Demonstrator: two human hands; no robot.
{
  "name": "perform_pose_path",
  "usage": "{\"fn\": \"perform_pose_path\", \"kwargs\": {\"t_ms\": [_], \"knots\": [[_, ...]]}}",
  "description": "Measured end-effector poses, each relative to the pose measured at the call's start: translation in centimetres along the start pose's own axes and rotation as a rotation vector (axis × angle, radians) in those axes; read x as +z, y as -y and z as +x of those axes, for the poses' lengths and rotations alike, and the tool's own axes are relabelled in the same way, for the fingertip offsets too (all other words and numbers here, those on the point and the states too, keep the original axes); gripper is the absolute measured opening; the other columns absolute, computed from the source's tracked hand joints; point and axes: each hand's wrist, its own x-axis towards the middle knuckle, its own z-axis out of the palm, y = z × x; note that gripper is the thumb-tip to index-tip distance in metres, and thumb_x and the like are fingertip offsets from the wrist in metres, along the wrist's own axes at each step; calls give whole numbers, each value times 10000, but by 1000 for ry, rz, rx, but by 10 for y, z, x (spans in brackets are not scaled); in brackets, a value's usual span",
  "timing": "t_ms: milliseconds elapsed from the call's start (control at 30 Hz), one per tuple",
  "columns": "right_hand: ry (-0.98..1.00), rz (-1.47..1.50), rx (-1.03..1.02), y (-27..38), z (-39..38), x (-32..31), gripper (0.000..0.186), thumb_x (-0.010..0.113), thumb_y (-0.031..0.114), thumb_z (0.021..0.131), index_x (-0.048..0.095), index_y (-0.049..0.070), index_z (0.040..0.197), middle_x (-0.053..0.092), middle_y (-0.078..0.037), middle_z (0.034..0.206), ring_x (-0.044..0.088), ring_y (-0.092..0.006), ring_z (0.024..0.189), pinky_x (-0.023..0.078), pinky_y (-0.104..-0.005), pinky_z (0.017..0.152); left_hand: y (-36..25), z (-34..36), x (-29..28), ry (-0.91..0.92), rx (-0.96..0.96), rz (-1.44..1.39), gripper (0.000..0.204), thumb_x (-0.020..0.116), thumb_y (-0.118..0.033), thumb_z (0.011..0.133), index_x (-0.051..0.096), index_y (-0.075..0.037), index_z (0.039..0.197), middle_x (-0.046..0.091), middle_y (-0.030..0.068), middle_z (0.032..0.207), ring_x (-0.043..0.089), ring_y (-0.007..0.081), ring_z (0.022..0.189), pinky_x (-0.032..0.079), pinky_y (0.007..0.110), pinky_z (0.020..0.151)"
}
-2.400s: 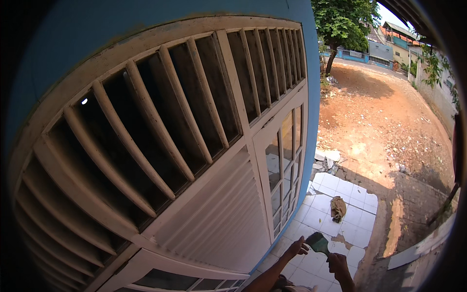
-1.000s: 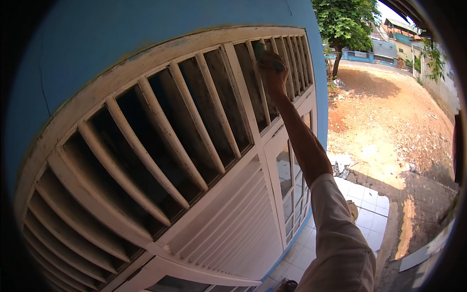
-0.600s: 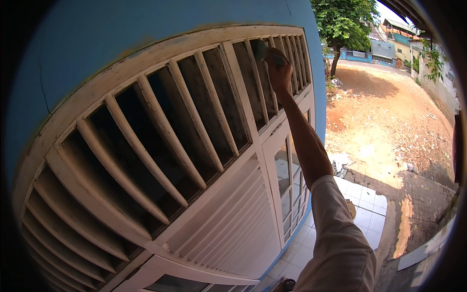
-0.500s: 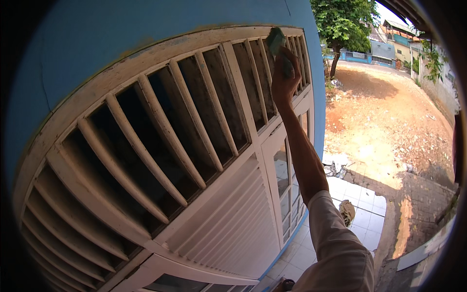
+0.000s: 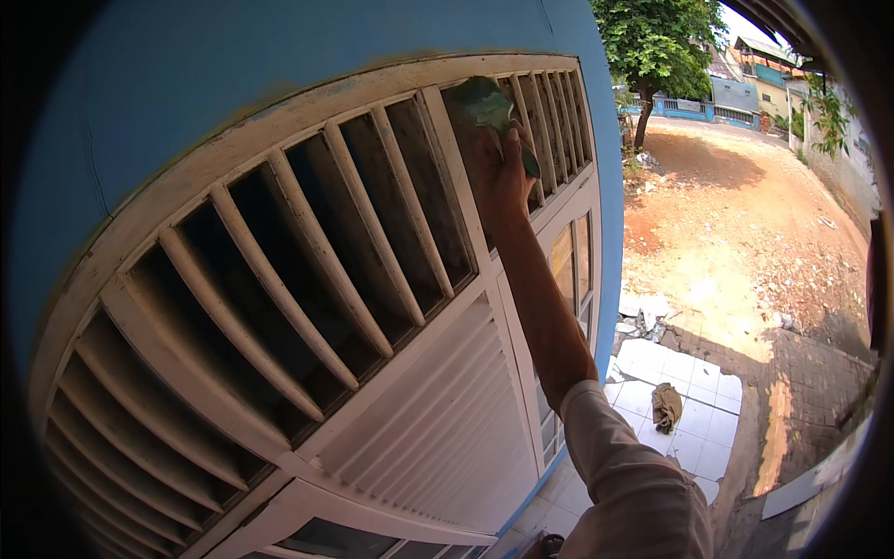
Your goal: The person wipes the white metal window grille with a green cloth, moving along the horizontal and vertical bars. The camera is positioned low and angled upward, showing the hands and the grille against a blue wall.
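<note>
My right hand is raised to the upper part of a white slatted vent frame. Its fingers are closed on a dark green, cloth-like piece; whether this is cloth or a sheet of something else I cannot tell. The piece spreads out above the fingers, and a strip of it shows on the hand's right side. It lies against the slats just right of the thick upright divider. Grime marks the slats and their edges. My left hand is out of view.
A blue wall surrounds the frame, with a white ribbed panel and glazed panes beneath. Below right, a crumpled brownish cloth lies on white floor tiles. Beyond are a dirt yard and a tree.
My right hand has shifted left and slightly down along the slats with the green piece, toward the thick divider. The piece now shows broader above the fingers.
</note>
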Motion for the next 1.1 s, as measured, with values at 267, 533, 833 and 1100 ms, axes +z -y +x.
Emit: {"fn": "perform_pose_path", "kwargs": {"t_ms": [267, 533, 833, 1100], "knots": [[554, -853, 110, 26, 51, -41, 293, 701, 183, 931, 689, 44, 1188, 707, -91, 1063, 675, -174, 1010, 561, -371, 913, -88, 5, 72, -53, 0, 323, 497, 436, -311, 1064, 391, -53, 1486, 421, 120, 1520, 391, 271, 1395, 322, 391, 1133], [392, -149, 383, 29, 69, -52, 392, 648, 264, 978, 580, 26, 1283, 649, -154, 1186, 639, -269, 1146, 562, -385, 965, -189, -26, 155, -36, 73, 507, 474, 442, -317, 1062, 435, -47, 1452, 457, 127, 1485, 419, 277, 1374, 338, 388, 1123], [465, -734, 271, 58, 80, -57, 400, 646, 260, 984, 555, 30, 1299, 607, -156, 1277, 679, -255, 1092, 602, -357, 819, -260, -48, 210, 5, 156, 644, 454, 449, -324, 1060, 485, -40, 1413, 497, 134, 1445, 450, 284, 1349, 355, 385, 1112], [194, 276, 256, 63, 85, -88, 306, 515, 299, 1045, 578, 96, 1265, 633, -137, 1223, 633, -288, 1145, 598, -391, 890, -315, -78, 238, -16, 276, 738, 442, 455, -330, 1058, 530, -35, 1378, 533, 141, 1409, 477, 291, 1327, 371, 382, 1102]]}}
